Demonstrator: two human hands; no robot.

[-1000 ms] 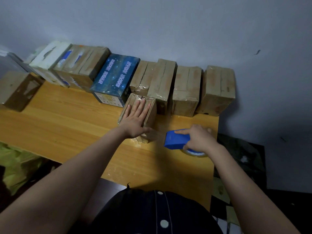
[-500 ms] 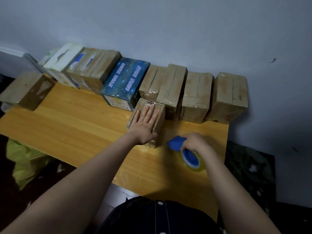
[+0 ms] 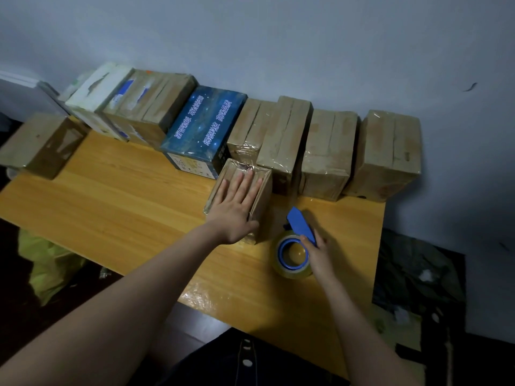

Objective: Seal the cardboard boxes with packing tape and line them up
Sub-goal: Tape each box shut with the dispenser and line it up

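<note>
Pale blue-grey wall (image 3: 278, 37), wooden table (image 3: 111, 201), dark cluttered floor (image 3: 418, 274), dim light

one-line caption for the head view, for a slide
Left hand flat on a small taped box, right hand holding a blue tape dispenser on the wooden table.

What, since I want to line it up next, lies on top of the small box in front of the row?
The left hand lies flat on the small box, fingers straight, over shiny tape. The top under the palm is hidden.
</note>
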